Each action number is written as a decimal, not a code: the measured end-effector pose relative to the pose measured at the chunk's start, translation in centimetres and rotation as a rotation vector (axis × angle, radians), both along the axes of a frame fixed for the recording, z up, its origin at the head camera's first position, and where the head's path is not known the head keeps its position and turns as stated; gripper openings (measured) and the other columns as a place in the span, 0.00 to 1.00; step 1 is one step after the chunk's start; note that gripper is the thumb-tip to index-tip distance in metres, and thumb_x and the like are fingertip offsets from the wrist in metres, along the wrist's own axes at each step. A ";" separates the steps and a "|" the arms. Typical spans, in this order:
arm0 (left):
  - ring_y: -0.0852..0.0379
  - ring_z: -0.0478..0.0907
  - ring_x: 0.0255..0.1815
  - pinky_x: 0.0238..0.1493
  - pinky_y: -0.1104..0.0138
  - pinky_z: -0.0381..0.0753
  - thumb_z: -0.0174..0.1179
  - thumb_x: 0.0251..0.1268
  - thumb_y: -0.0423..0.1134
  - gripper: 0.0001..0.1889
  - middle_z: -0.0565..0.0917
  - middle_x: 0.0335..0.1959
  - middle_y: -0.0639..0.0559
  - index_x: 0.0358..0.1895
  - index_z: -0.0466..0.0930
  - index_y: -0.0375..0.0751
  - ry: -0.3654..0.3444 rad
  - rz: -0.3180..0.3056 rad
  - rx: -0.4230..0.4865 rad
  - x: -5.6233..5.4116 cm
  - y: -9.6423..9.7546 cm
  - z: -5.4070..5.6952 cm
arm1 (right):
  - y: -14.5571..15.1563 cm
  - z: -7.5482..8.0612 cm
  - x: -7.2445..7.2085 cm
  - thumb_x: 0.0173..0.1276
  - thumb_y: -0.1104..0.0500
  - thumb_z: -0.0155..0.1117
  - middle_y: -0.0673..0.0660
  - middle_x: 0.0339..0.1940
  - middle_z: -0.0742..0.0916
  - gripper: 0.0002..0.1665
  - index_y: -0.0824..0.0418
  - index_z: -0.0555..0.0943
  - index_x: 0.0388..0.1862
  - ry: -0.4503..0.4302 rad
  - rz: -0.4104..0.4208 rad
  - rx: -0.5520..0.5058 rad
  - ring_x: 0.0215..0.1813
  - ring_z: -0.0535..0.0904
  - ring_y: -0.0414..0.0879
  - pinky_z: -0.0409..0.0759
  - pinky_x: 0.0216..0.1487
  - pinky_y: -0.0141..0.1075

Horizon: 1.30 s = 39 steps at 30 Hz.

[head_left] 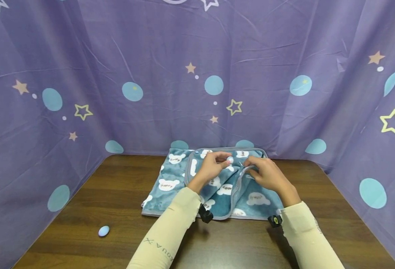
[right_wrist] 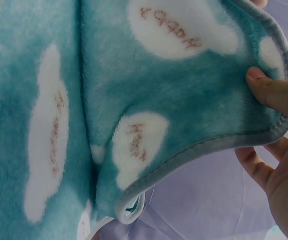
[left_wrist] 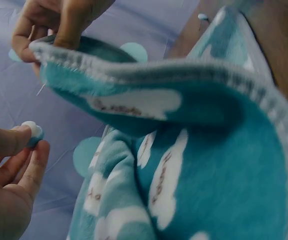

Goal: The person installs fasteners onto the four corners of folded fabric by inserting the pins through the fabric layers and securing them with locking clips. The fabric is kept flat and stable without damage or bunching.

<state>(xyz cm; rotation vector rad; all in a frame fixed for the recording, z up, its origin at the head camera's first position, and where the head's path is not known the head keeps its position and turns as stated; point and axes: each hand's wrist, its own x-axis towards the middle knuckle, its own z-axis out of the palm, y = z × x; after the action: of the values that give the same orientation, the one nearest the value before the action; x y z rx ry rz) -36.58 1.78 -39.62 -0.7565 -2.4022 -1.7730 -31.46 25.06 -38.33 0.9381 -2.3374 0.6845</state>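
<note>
A teal fleece blanket [head_left: 167,186] with white bear-head prints and grey edging lies partly folded on the table. My left hand [head_left: 212,164] pinches a small round white-and-blue cap [left_wrist: 35,134] between thumb and fingers, above the blanket and apart from it. To its right, my right hand [head_left: 266,173] holds a raised blanket corner [right_wrist: 269,120], thumb on one face and fingers behind. A thin pin [left_wrist: 41,90] sticks out by that corner in the left wrist view; its other end is hidden.
A light blue egg-shaped piece [head_left: 104,231] lies on the brown wooden table [head_left: 116,190], left of the blanket. Behind and at both sides hangs a purple curtain [head_left: 170,101] with stars and dots. A small blue spot [head_left: 196,152] shows near the blanket's upper left corner.
</note>
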 end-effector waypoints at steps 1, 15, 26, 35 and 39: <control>0.53 0.84 0.52 0.49 0.64 0.84 0.64 0.72 0.32 0.15 0.87 0.52 0.48 0.59 0.85 0.39 -0.007 0.002 0.020 0.0 0.3 -0.1 | 0.0 0.0 0.0 0.59 0.75 0.72 0.48 0.37 0.89 0.18 0.54 0.84 0.40 0.002 0.004 -0.001 0.38 0.85 0.44 0.83 0.40 0.45; 0.54 0.84 0.53 0.50 0.65 0.84 0.67 0.68 0.28 0.14 0.88 0.51 0.47 0.55 0.87 0.40 -0.038 0.012 0.148 0.9 2.5 -0.1 | -0.2 0.0 -0.2 0.58 0.75 0.73 0.47 0.36 0.88 0.19 0.54 0.83 0.39 0.008 0.011 0.010 0.39 0.85 0.44 0.83 0.40 0.45; 0.56 0.83 0.55 0.50 0.65 0.84 0.66 0.69 0.30 0.15 0.88 0.53 0.51 0.55 0.88 0.47 -0.043 -0.002 0.153 0.8 2.2 -0.6 | -0.2 -0.2 -0.2 0.60 0.74 0.73 0.46 0.36 0.88 0.18 0.53 0.83 0.40 -0.011 0.015 0.016 0.39 0.84 0.43 0.83 0.40 0.44; 0.56 0.84 0.53 0.49 0.66 0.84 0.67 0.69 0.30 0.15 0.88 0.50 0.50 0.56 0.88 0.44 -0.043 -0.023 0.150 0.9 2.3 -0.5 | -0.2 0.1 -0.1 0.60 0.72 0.74 0.46 0.35 0.88 0.16 0.53 0.82 0.39 -0.025 0.031 0.001 0.38 0.84 0.41 0.83 0.39 0.43; 0.56 0.85 0.51 0.48 0.66 0.85 0.68 0.67 0.31 0.15 0.89 0.49 0.49 0.56 0.87 0.39 -0.050 -0.027 0.174 1.1 2.3 -0.7 | -0.2 0.2 -0.1 0.60 0.71 0.76 0.47 0.36 0.88 0.16 0.53 0.83 0.39 -0.021 0.019 -0.007 0.38 0.84 0.42 0.83 0.39 0.43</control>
<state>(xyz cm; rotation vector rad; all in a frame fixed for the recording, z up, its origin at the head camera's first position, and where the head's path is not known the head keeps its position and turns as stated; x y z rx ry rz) -35.51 4.10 -40.30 -0.7369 -2.2385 -2.0017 -31.53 24.83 -38.16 0.9556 -2.3452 0.7131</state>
